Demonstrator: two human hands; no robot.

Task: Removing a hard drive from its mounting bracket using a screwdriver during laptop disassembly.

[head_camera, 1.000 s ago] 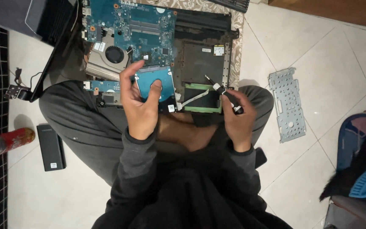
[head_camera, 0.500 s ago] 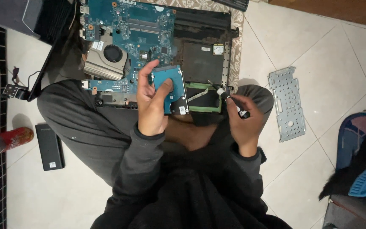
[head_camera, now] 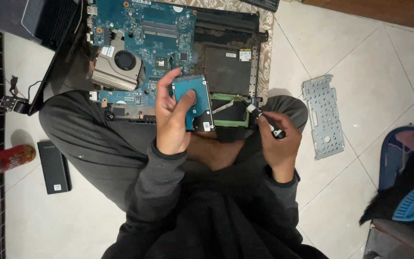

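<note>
Here, at the middle of the frame, the left hand [head_camera: 172, 122] has its grip clamped on a small blue hard drive [head_camera: 195, 101], held just above the opened laptop [head_camera: 168, 43] that fills the upper middle. Right of it, the right hand [head_camera: 276, 139] has its grip closed around a black-handled screwdriver [head_camera: 264, 120], tip down at the laptop's lower edge.

metal plate [head_camera: 324, 116] | black power brick [head_camera: 53, 166] | red bottle [head_camera: 5, 160]
</note>
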